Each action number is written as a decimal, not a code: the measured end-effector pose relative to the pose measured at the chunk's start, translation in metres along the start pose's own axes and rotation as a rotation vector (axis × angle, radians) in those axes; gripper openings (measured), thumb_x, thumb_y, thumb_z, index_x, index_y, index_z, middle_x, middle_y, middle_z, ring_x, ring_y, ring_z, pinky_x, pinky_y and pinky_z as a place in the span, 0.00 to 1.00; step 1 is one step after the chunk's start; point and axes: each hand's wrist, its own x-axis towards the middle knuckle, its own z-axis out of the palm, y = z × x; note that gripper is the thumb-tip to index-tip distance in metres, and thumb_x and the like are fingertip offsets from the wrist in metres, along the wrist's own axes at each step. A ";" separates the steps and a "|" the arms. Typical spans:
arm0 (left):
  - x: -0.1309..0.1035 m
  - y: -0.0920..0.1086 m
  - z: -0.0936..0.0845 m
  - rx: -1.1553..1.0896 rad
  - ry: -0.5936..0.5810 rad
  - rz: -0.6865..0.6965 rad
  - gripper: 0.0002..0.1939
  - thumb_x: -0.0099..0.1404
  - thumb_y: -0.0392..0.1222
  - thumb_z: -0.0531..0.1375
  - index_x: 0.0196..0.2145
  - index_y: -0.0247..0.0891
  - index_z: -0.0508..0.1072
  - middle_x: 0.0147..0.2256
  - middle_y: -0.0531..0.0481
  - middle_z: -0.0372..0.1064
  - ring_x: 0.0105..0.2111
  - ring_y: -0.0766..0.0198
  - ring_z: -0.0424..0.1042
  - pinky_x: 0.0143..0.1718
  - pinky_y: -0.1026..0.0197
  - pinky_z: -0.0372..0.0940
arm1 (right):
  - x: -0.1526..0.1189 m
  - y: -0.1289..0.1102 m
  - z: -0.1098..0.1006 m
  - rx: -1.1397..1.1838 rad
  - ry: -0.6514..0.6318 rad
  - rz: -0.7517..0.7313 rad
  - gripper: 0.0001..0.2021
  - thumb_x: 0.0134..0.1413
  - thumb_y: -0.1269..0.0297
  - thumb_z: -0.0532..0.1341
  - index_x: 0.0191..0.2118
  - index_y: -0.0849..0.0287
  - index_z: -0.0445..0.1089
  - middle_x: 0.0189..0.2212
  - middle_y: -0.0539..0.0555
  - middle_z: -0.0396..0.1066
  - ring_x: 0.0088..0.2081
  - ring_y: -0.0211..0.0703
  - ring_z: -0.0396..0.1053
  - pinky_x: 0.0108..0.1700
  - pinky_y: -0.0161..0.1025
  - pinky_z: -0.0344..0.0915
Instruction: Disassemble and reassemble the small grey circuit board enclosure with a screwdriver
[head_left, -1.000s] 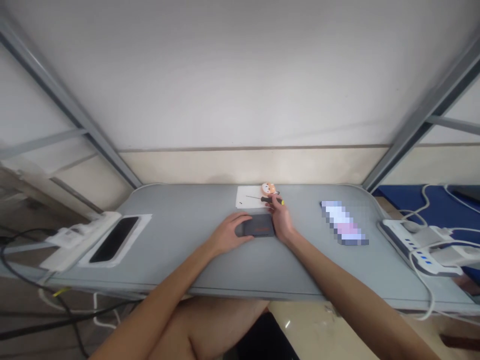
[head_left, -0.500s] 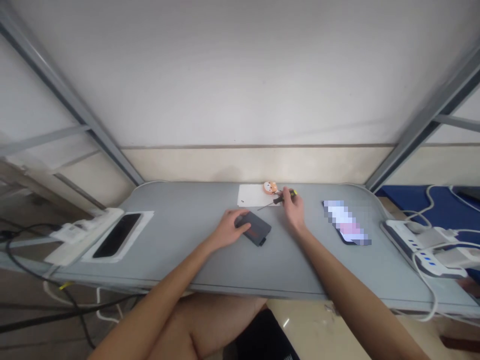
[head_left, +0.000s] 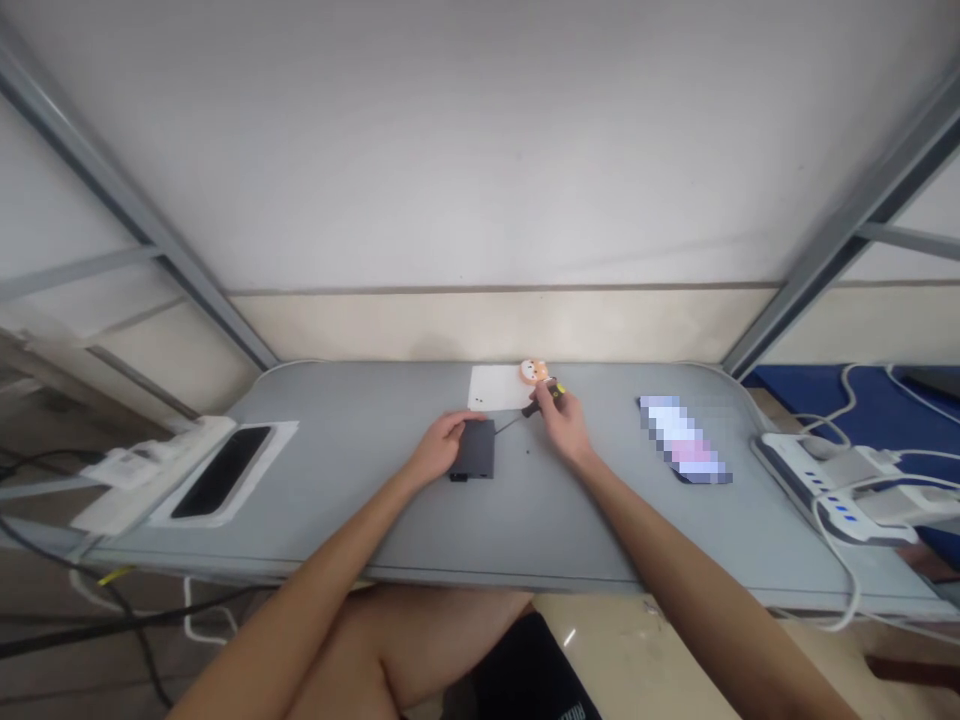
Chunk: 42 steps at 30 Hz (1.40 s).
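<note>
My left hand (head_left: 439,447) grips the left side of a flat dark grey box-shaped device (head_left: 477,450), which has a small black tab at its lower corner. In my right hand (head_left: 564,425) is a screwdriver (head_left: 532,408) with a black and yellow handle. Its thin shaft points left, and the tip meets the device's right edge as seen from here. Just beyond lies a white sheet of paper (head_left: 495,388) with tiny dark specks on it. An orange and white animal-face charm (head_left: 533,372) rests at the paper's right end. One small dark speck (head_left: 527,452) sits on the table right of the device.
A pixelated phone (head_left: 684,440) lies to the right, near a white power strip (head_left: 832,490) with plugs and cables. On the left, a black-screened phone (head_left: 223,472) lies on white paper beside another power strip (head_left: 154,475). Grey metal posts (head_left: 795,300) frame the table.
The device has turned upright and shifted left with my left hand. My right hand has brought the screwdriver tip to its edge. A dark speck now shows on the table.
</note>
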 end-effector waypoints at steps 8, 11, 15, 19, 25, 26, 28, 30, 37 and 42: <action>0.000 -0.003 -0.001 -0.014 -0.022 -0.004 0.22 0.73 0.40 0.48 0.52 0.42 0.80 0.51 0.44 0.76 0.51 0.54 0.74 0.55 0.50 0.67 | 0.001 -0.001 0.000 0.011 0.040 -0.005 0.28 0.60 0.34 0.56 0.32 0.59 0.71 0.30 0.56 0.76 0.32 0.45 0.69 0.37 0.39 0.60; 0.000 -0.002 -0.001 -0.012 -0.026 0.008 0.22 0.73 0.40 0.48 0.51 0.43 0.80 0.51 0.45 0.76 0.52 0.54 0.74 0.57 0.50 0.66 | 0.001 -0.003 0.000 -0.001 0.059 -0.003 0.28 0.59 0.34 0.57 0.32 0.59 0.72 0.30 0.55 0.76 0.32 0.45 0.69 0.37 0.39 0.60; -0.002 0.006 -0.001 0.031 -0.020 -0.008 0.20 0.73 0.42 0.49 0.51 0.43 0.80 0.53 0.45 0.76 0.53 0.54 0.73 0.60 0.48 0.64 | 0.001 -0.002 0.000 0.009 0.051 -0.002 0.27 0.60 0.35 0.57 0.32 0.58 0.72 0.30 0.55 0.76 0.32 0.45 0.69 0.38 0.39 0.61; -0.006 0.014 -0.001 0.107 0.001 0.004 0.18 0.72 0.48 0.54 0.52 0.45 0.79 0.53 0.45 0.75 0.55 0.53 0.72 0.63 0.47 0.62 | 0.002 -0.003 -0.003 -0.006 0.057 -0.026 0.26 0.60 0.38 0.57 0.30 0.58 0.71 0.28 0.54 0.75 0.32 0.44 0.69 0.38 0.39 0.62; -0.009 0.018 -0.002 0.152 -0.003 0.054 0.17 0.68 0.46 0.60 0.52 0.46 0.79 0.53 0.47 0.75 0.56 0.53 0.72 0.63 0.48 0.63 | 0.011 -0.010 -0.021 -0.008 0.168 -0.004 0.17 0.58 0.52 0.57 0.22 0.56 0.66 0.18 0.48 0.65 0.26 0.40 0.65 0.33 0.37 0.61; -0.009 0.018 -0.002 0.158 -0.001 0.056 0.16 0.68 0.46 0.60 0.52 0.46 0.79 0.53 0.47 0.75 0.55 0.54 0.72 0.63 0.49 0.63 | 0.013 -0.011 -0.023 -0.013 0.184 -0.001 0.16 0.56 0.54 0.57 0.21 0.56 0.65 0.17 0.47 0.63 0.24 0.39 0.63 0.31 0.37 0.60; -0.010 0.019 -0.001 0.170 0.005 0.052 0.16 0.69 0.46 0.60 0.52 0.46 0.79 0.52 0.47 0.74 0.54 0.54 0.73 0.62 0.49 0.64 | 0.014 -0.011 -0.025 -0.023 0.195 0.014 0.15 0.55 0.56 0.57 0.20 0.55 0.63 0.16 0.46 0.61 0.23 0.39 0.61 0.29 0.36 0.58; -0.010 0.019 -0.001 0.182 0.015 0.045 0.16 0.68 0.46 0.60 0.52 0.46 0.79 0.51 0.46 0.74 0.53 0.54 0.73 0.61 0.49 0.65 | 0.015 -0.011 -0.025 -0.020 0.177 0.040 0.14 0.54 0.56 0.57 0.20 0.55 0.63 0.16 0.46 0.61 0.23 0.39 0.62 0.30 0.37 0.58; -0.008 0.025 0.006 0.221 0.067 0.119 0.13 0.68 0.42 0.60 0.48 0.44 0.78 0.50 0.47 0.75 0.55 0.53 0.71 0.62 0.47 0.63 | 0.015 -0.010 -0.024 0.016 0.173 0.046 0.15 0.55 0.54 0.57 0.23 0.56 0.67 0.19 0.49 0.68 0.26 0.41 0.67 0.34 0.38 0.62; -0.010 0.027 0.008 0.220 0.064 0.090 0.12 0.68 0.43 0.60 0.48 0.44 0.79 0.48 0.45 0.74 0.53 0.51 0.71 0.58 0.46 0.67 | 0.017 -0.013 -0.028 -0.006 0.203 0.067 0.15 0.54 0.55 0.57 0.21 0.55 0.65 0.17 0.48 0.64 0.25 0.41 0.63 0.31 0.38 0.60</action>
